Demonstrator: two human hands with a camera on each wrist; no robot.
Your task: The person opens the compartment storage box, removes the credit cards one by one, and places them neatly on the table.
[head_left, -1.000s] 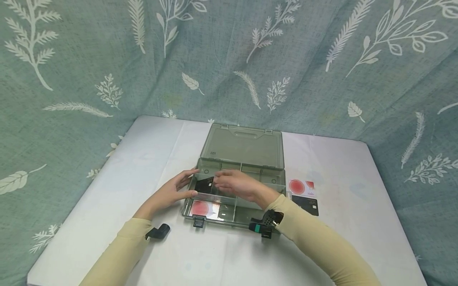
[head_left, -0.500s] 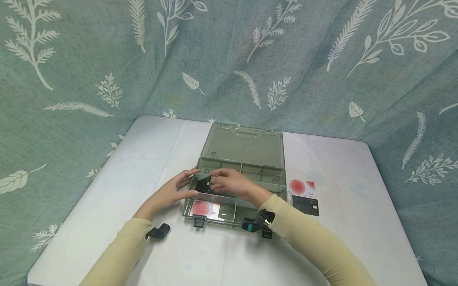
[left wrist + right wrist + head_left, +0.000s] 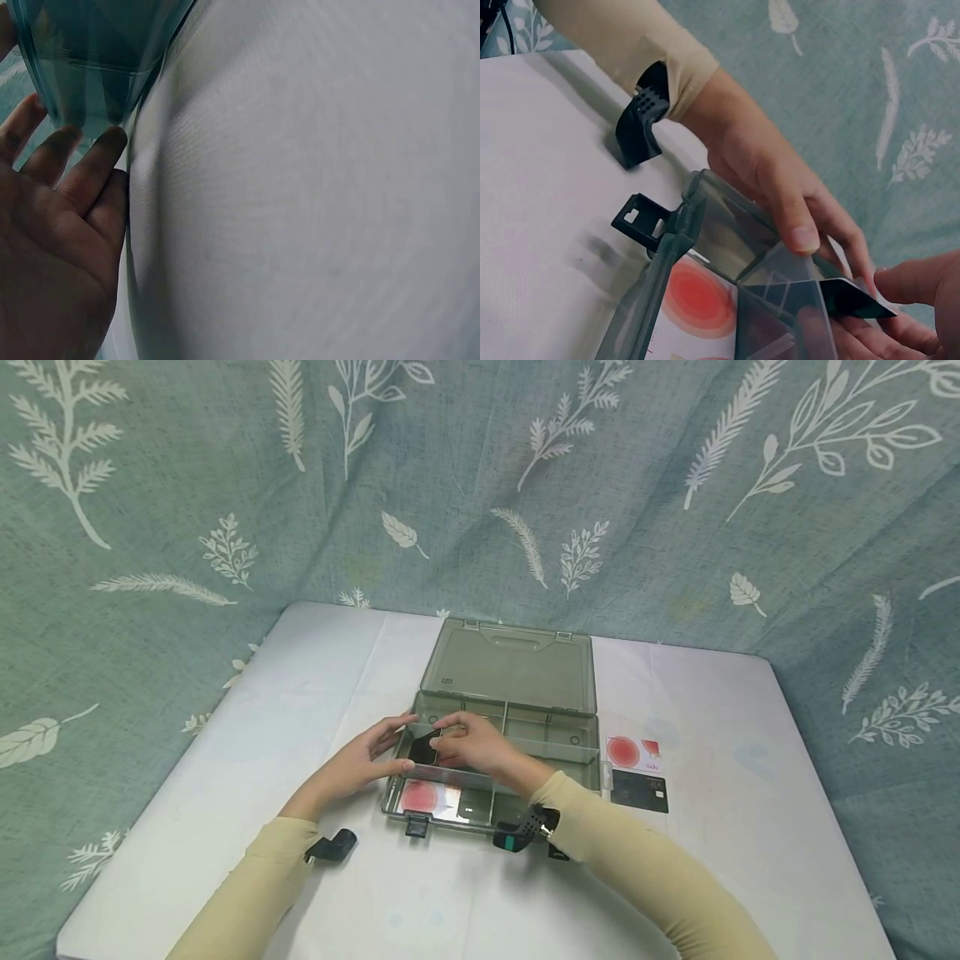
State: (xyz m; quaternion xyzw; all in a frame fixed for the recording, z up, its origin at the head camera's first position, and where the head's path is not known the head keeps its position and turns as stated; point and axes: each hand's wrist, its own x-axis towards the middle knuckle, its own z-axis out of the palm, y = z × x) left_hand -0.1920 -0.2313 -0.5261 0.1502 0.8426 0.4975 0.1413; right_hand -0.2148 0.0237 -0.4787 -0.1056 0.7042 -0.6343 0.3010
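Observation:
A greenish clear divided storage box [image 3: 547,827] lies on the table with its lid [image 3: 510,668] swung back. My left hand [image 3: 360,764] rests on the box's left end, thumb over a clear wall and other fingers along the outside, fairly straight in the left wrist view. Over the middle-left compartment my right hand [image 3: 480,747] pinches a black card [image 3: 855,298]; in the head view its fingers hide part of that card. A white card with red circles [image 3: 418,796] lies in the front-left compartment. Something dark with a small light mark lies beside it, its kind unclear.
Right of the box, on the white table [image 3: 750,827], lie another white card with red circles [image 3: 633,753] and a black card marked VIP [image 3: 639,790]. Black latches [image 3: 417,827] stick out from the box's front. A patterned curtain [image 3: 480,485] hangs behind.
My right hand has moved a little left within the box, and its thumb and fingertips have closed on the black card. My left hand has stayed put.

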